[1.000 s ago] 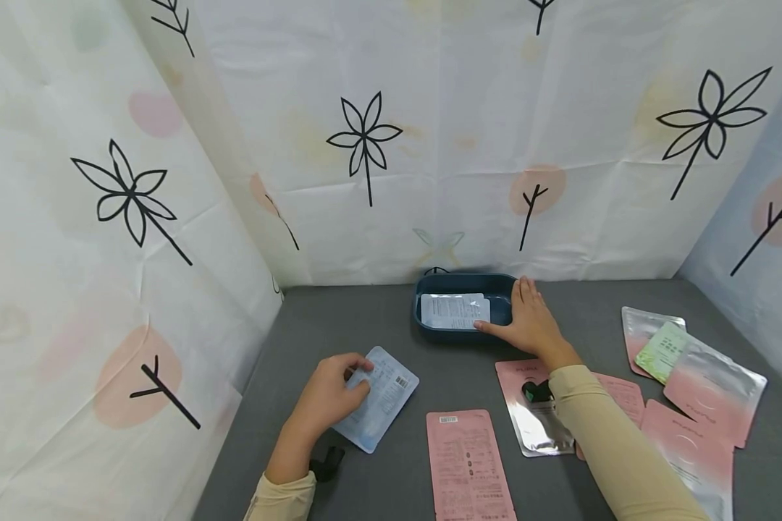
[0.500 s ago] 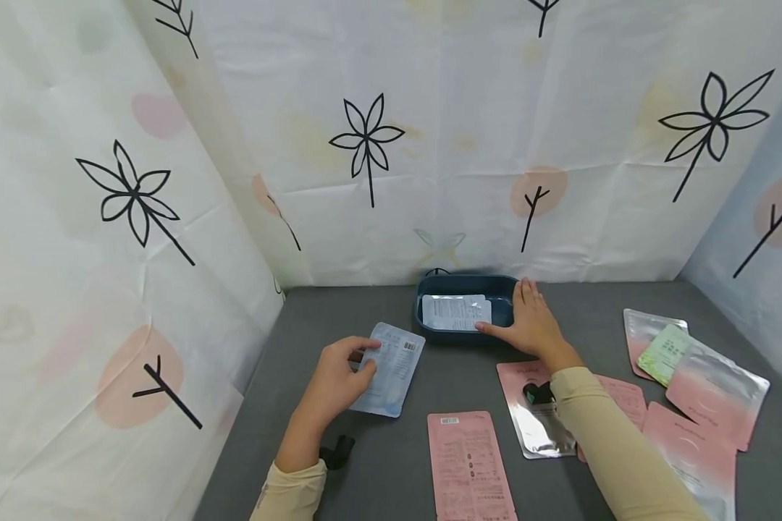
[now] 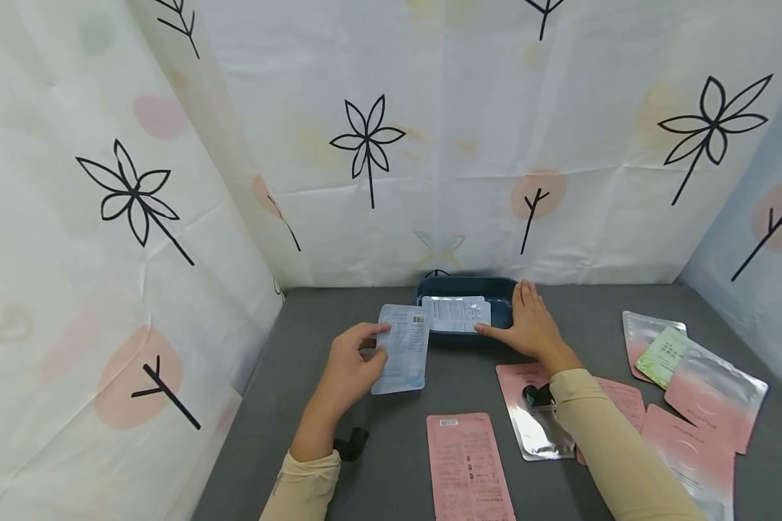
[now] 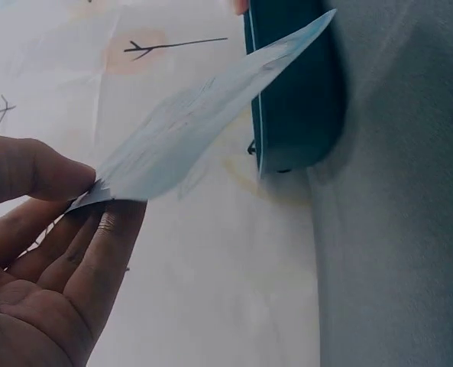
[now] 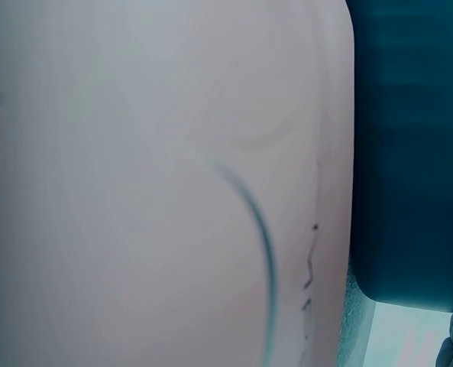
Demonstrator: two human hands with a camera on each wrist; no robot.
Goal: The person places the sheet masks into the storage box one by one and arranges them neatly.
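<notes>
My left hand (image 3: 350,365) pinches a pale blue sheet-mask packet (image 3: 404,362) by its left edge, thumb against fingers. The packet is raised and tilted in front of a dark blue tray (image 3: 459,338), its upper corner overlapping the tray's left front in the head view. In the left wrist view, the packet (image 4: 203,118) slants up from the fingertips toward the tray (image 4: 299,99). Another whitish printed packet (image 3: 459,313) lies inside the tray. My right hand (image 3: 528,325) rests on the tray's right end, fingers straight along the rim and thumb at the front edge.
A pink packet (image 3: 469,467) lies front centre. More pink and silver packets (image 3: 687,452) and a green one (image 3: 661,354) overlap at the right. One pink-silver packet (image 3: 524,405) lies partly under the right forearm. A patterned cloth (image 3: 463,145) stands behind the grey table (image 3: 339,311).
My left hand has lifted the pale blue packet and carried it up and right to the tray's front left, turning it more upright. My right hand has stayed on the tray.
</notes>
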